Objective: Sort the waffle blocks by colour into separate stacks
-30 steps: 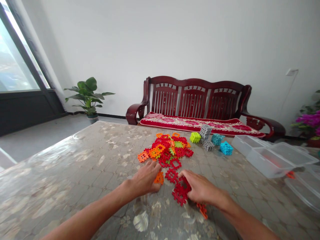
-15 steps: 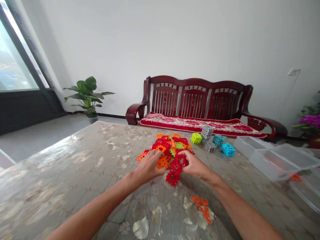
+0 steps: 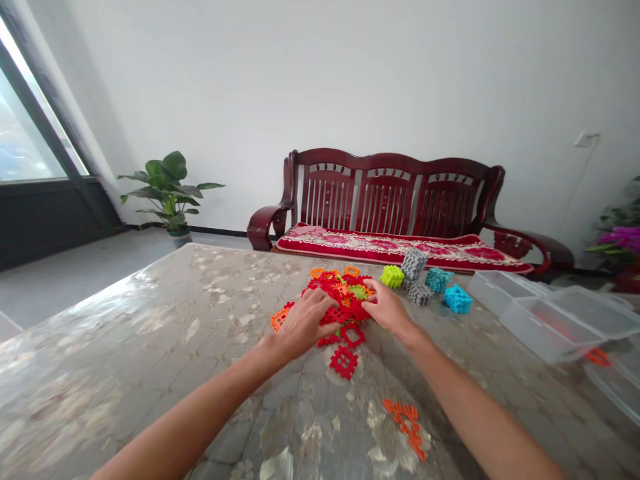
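A loose pile of flat, notched plastic pieces [image 3: 351, 308], mostly red with some orange and green, lies on the table. My left hand [image 3: 306, 321] rests over the pile's left side with its fingers apart. On the right side, my right hand [image 3: 387, 307] touches the pieces, thumb and fingers spread. One red square piece [image 3: 343, 361] lies flat at the near end of the pile. Nearer to me is an orange triangular piece [image 3: 407, 427], apart from the rest. Whatever lies beneath my palms is hidden.
Behind the pile on the right stand a lime cube [image 3: 393, 276], grey blocks [image 3: 414, 265] and blue blocks [image 3: 457, 299]. Clear plastic boxes [image 3: 543, 327] sit at the table's right. Beyond the table [image 3: 165, 347] are a wooden bench [image 3: 387, 200] and a potted plant [image 3: 173, 190].
Both hands have shifted a little away from me over the pile. The red pieces between them have moved and spread, and the near red square now lies more separate.
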Demonstrator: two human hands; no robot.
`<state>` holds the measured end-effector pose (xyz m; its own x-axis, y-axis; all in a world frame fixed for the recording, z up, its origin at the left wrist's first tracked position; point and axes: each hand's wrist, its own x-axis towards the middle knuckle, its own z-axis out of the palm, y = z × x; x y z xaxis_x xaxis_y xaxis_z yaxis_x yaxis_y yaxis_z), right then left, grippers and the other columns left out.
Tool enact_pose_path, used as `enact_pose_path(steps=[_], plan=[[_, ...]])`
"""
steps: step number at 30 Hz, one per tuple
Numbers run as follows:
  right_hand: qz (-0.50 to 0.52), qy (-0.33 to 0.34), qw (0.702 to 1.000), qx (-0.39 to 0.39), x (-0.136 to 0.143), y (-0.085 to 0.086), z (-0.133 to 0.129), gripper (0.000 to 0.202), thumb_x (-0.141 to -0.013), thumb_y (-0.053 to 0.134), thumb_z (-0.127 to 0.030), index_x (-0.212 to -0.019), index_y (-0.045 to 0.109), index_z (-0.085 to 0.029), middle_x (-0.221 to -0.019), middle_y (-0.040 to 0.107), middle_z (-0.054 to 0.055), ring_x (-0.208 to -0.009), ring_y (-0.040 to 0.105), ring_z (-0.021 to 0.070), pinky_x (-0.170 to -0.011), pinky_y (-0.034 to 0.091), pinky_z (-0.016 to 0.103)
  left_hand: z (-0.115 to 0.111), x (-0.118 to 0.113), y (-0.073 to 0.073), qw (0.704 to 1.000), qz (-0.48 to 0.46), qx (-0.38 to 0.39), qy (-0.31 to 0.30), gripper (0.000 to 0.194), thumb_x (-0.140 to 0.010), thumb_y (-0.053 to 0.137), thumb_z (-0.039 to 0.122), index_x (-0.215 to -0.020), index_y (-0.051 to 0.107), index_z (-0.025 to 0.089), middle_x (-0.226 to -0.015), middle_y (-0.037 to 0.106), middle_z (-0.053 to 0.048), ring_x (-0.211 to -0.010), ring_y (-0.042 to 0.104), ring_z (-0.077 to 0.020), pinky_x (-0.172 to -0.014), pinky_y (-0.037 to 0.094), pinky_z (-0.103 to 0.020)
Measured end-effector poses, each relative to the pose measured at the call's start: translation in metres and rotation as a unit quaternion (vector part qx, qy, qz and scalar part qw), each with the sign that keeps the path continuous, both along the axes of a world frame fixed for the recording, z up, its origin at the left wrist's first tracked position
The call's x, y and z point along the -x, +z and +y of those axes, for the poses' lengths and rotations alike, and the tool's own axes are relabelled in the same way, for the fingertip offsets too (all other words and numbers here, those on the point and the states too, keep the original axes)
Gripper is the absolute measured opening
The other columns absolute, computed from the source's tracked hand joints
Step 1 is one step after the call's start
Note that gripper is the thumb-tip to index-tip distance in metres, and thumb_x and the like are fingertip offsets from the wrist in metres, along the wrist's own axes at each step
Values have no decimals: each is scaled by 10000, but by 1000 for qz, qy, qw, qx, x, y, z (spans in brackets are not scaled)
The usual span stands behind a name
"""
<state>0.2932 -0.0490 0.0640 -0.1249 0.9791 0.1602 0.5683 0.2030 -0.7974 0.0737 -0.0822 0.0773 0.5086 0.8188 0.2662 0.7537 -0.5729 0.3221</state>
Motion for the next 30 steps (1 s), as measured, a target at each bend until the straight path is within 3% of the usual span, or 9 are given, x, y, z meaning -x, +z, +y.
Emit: enact_pose_path(steps=[2, 5, 9, 14, 16, 19, 24, 30], plan=[[-4, -24, 1000, -10, -8, -7, -12, 294, -904, 579, -284, -1187, 613, -212, -1177, 642, 68, -986, 626, 198, -868, 522, 366, -14, -4, -8, 997, 33, 27, -70, 289, -852, 616, 462, -1060, 641, 263, -1079, 603, -46, -1047, 540, -219, -909, 449, -341], [-12, -50, 998, -24, -20, -19, -36, 314, -799, 551, -210, -1095, 658, -208, -1023, 696, 50, -869, 635, 180, -814, 501, 316, -28, -12, -19, 988, 85, 67, -108, 336, -788, 701, 433, -1082, 643, 281, -1102, 597, -38, -1038, 556, -226, -871, 465, -332], [-80, 53, 994, 62, -40, -25, -73, 288, -724, 633, -297, -989, 665, -188, -899, 679, 28, -781, 597, 167, -724, 460, 285, -33, -19, -24, 984, 129, 106, -68, 362, -770, 718, 383, -1088, 619, 244, -1146, 580, -71, -1079, 553, -255, -890, 468, -359], [-236, 135, 951, 145, -58, -15, -117, 518, -489, 827, -336, -959, 631, -241, -928, 622, -21, -791, 543, 158, -647, 361, 250, -33, -21, -22, 982, 139, 120, -48, 380, -710, 743, 425, -998, 599, 223, -1109, 592, -69, -1067, 562, -251, -899, 470, -351], [-278, 153, 939, 132, -57, -11, -130, 459, -512, 798, -289, -930, 614, -242, -921, 602, -22, -787, 530, 157, -635, 323, 252, -35, -23, -22, 983, 140, 113, -40, 368, -701, 727, 420, -976, 592, 217, -1074, 610, -73, -1042, 577, -253, -888, 476, -346], [-305, 164, 933, 99, -50, -8, -141, 242, -644, 637, -193, -880, 595, -225, -899, 593, -1, -768, 525, 153, -625, 284, 264, -41, -27, -21, 982, 154, 108, -22, 337, -704, 684, 393, -964, 580, 205, -1035, 635, -89, -1000, 601, -263, -863, 488, -354], [-310, 157, 935, 78, -43, -11, -135, 265, -603, 571, -102, -846, 588, -207, -883, 600, 16, -760, 521, 152, -621, 271, 265, -48, -26, -16, 985, 157, 75, -10, 343, -700, 660, 371, -993, 559, 223, -1052, 639, -84, -1002, 606, -268, -843, 488, -359], [-240, 89, 966, 21, -30, -4, -77, 321, -598, 561, -87, -896, 596, -201, -887, 610, 10, -779, 540, 148, -656, 341, 247, -19, -8, 2, 994, 56, 7, 99, 328, -729, 641, 357, -1022, 563, 234, -1027, 647, -65, -990, 609, -241, -850, 461, -334]])
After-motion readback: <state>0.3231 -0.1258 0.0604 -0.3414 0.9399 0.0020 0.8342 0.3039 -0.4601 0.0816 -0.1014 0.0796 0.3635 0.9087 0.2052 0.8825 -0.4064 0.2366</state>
